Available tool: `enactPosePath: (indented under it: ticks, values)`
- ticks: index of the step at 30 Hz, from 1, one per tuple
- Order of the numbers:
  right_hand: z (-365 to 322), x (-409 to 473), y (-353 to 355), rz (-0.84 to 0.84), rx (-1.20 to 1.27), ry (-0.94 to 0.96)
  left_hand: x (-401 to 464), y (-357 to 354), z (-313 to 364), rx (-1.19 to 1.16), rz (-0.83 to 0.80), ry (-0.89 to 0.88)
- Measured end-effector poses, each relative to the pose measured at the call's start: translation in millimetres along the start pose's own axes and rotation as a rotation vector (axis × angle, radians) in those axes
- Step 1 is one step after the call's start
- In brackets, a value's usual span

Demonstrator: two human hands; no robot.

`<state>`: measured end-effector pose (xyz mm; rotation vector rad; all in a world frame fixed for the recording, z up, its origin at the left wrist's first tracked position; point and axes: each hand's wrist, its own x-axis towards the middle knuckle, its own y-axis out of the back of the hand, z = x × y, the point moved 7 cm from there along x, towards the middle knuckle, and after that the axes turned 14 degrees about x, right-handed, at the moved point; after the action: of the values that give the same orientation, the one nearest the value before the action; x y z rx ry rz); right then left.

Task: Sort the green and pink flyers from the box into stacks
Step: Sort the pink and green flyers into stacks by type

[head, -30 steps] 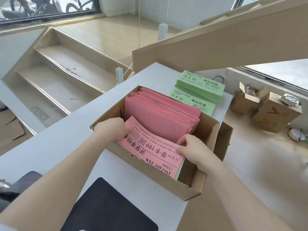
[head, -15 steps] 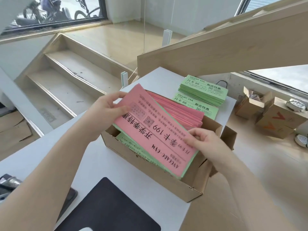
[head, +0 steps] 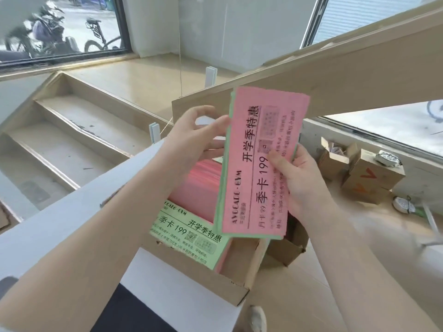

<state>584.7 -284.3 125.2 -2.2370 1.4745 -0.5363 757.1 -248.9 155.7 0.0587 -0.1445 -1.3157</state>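
Above the box (head: 237,287), flyer bundle (head: 259,164) pinched by right hand (head: 297,180), left hand (head: 191,137) spread beside.

Daylight comes through a window (head: 60,27) with bicycles (head: 96,34) parked outside, onto pale wooden stairs (head: 72,130) at the left, a slanted wooden beam (head: 335,68) overhead, a white worktop (head: 72,212), and small cardboard boxes (head: 369,178) on the floor (head: 359,236) at the right.
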Motion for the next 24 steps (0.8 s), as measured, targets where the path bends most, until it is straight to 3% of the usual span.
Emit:
enactPosePath:
  ticks: [3,5,11,13,17,24]
  values:
    - [-6,17,28,0.179,0.203,0.139,5,-38,-18,0.306,-0.197,-0.010]
    - [-5,30,45,0.236,0.268,0.163,16,-58,-27,0.471,-0.247,-0.032]
    - [-24,90,117,0.138,0.340,0.202,86,-86,-25,0.748,-0.241,-0.162]
    - [-44,109,151,0.085,0.213,0.195,108,-92,-28,0.859,-0.289,-0.171]
    - [-41,137,183,-0.071,-0.456,0.018,150,-96,-35,1.233,-0.364,-0.246]
    - [29,150,181,-0.140,-0.447,-0.120,179,-88,-74,1.539,-0.559,-0.149]
